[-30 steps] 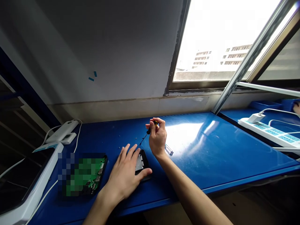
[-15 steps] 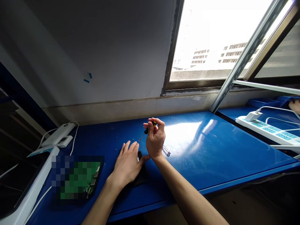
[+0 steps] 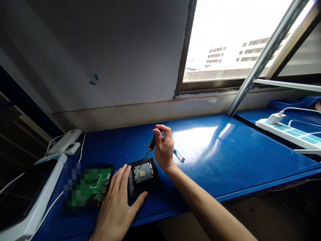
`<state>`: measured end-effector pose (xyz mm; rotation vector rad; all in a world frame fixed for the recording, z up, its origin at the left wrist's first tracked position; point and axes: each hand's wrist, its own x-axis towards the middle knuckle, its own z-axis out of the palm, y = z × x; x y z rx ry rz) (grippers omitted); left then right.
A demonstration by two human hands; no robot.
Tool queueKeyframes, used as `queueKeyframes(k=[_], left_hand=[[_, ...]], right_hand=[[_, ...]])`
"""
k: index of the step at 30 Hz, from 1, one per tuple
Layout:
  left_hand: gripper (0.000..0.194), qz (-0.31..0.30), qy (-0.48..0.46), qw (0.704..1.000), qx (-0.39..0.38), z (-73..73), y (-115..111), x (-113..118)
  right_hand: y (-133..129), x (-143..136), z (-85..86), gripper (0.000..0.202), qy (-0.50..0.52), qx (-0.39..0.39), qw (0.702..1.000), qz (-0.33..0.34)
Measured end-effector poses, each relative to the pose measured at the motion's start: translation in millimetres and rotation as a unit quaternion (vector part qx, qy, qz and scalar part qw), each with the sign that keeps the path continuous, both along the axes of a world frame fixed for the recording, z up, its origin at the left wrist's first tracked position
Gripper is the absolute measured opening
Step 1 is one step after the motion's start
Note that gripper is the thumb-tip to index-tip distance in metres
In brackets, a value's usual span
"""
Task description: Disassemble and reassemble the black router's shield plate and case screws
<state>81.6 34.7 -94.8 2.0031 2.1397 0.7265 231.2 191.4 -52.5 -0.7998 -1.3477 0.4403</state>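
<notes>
My right hand [image 3: 164, 147] is closed round the dark handle of a screwdriver [image 3: 151, 144], whose thin shaft slants down left over a black housing [image 3: 144, 170]. A silver plate with a small pale square shows inside the housing. Fingers apart, my left hand [image 3: 119, 197] lies at the housing's left edge, holding nothing. Left of it rests a green circuit board [image 3: 96, 184], partly blurred by blocks. A clear, blue-tinted screwdriver [image 3: 179, 156] lies just right of my right hand. Several tiny screws [image 3: 144, 145] are scattered behind the housing.
At the left stand a white device [image 3: 62, 142] with a cable and a white-edged dark panel [image 3: 30, 190]. A metal post [image 3: 250, 78] rises at the back right, beside a white power strip [image 3: 288, 132]. The blue table's front edge [image 3: 225, 199] runs below my right forearm.
My left hand has moved left and toward me, off the black housing, uncovering its plate. My right hand still holds the screwdriver, shifted slightly left. The camera view has moved a little.
</notes>
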Motion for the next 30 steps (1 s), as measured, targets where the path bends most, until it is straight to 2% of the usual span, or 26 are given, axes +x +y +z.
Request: queueKeyframes(k=[3,8,18,30], left_hand=[[0.078,-0.011,0.005,1.0,0.002,-6.8,-5,4],[0.076,-0.007,0.007,1.0,-0.009,-4.8,-5,7],[0.059,-0.021,0.038,0.998,0.051,-3.3,-5,8],[0.053,-0.029,0.033,0.998,0.034,-1.7,-5,9]], right_hand=[[-7,-5,-2.8,0.025,-0.016,0.015,0.999,0.049],[-17,-12,-6.3,0.02,-0.052,0.04,0.993,0.103],[-17,-11,-6.7,0.016,-0.055,0.065,0.99,0.11],[-25,-13,-1.9,0.015,-0.048,0.064,0.987,0.142]])
